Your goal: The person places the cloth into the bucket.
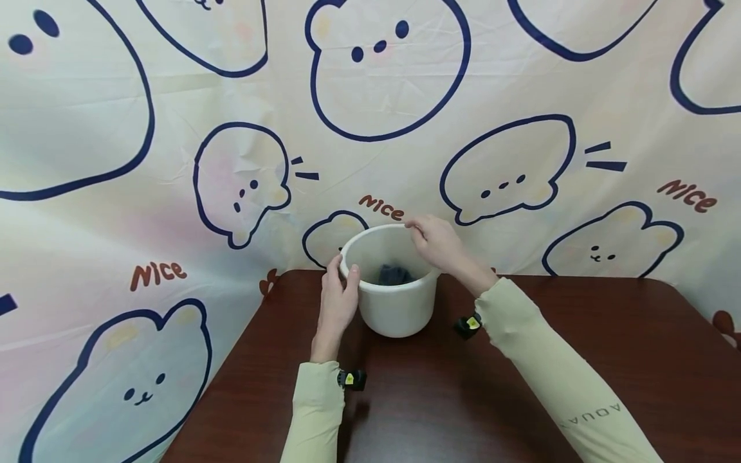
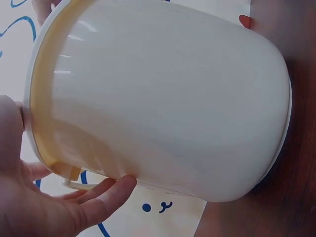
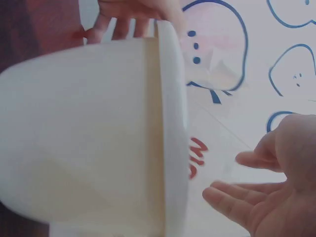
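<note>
A white bucket (image 1: 396, 312) stands near the far edge of the table, its mouth facing up toward me. Inside it lies a dark blue bundle (image 1: 394, 275), probably cloth; its lower part is hidden. My left hand (image 1: 338, 299) holds the bucket's left side, thumb at the rim and fingers along the outer wall. In the left wrist view, those fingers (image 2: 106, 200) lie beside a thin handle (image 2: 79, 185) under the rim. Over the far right rim is my right hand (image 1: 437, 244). The right wrist view shows its thumb and fingers (image 3: 227, 200) spread apart, away from the rim, holding nothing.
The dark brown table (image 1: 440, 399) extends to both sides of the bucket and toward me. Right behind it hangs a pale backdrop cloth (image 1: 382, 173) printed with cartoon outlines. A small black camera sits on each wrist.
</note>
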Action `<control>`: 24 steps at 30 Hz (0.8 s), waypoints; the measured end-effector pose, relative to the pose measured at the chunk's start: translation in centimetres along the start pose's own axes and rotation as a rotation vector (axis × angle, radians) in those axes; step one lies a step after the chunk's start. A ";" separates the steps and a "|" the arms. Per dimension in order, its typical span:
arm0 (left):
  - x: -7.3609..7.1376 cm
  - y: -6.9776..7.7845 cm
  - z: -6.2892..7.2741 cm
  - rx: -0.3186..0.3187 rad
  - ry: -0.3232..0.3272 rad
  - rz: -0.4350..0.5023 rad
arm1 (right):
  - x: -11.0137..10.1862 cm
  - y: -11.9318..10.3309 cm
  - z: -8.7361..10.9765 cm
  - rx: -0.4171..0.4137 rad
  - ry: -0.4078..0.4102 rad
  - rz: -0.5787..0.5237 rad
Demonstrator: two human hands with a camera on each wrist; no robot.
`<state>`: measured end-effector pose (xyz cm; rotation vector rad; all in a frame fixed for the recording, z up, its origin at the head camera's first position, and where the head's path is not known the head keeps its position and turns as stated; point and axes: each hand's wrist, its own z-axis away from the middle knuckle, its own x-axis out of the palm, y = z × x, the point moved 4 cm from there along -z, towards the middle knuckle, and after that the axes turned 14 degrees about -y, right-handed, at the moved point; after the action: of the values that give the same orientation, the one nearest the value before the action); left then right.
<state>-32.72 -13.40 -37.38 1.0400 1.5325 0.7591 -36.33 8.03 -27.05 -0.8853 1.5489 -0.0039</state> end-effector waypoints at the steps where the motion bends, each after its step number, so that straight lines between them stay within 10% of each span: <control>1: 0.0 0.0 0.0 0.002 -0.005 0.002 | -0.3 0.2 0.3 -0.006 0.017 -0.009; 13: -0.9 0.4 0.1 -0.024 0.002 -0.052 | -0.6 5.0 5.8 -0.198 0.038 0.016; 24: -3.1 0.0 0.1 -0.020 0.009 -0.162 | 0.3 9.9 10.0 -0.108 0.033 0.085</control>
<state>-32.50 -16.23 -36.12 0.8871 1.5929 0.6658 -32.96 19.59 -34.27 -0.9077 1.6290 0.1276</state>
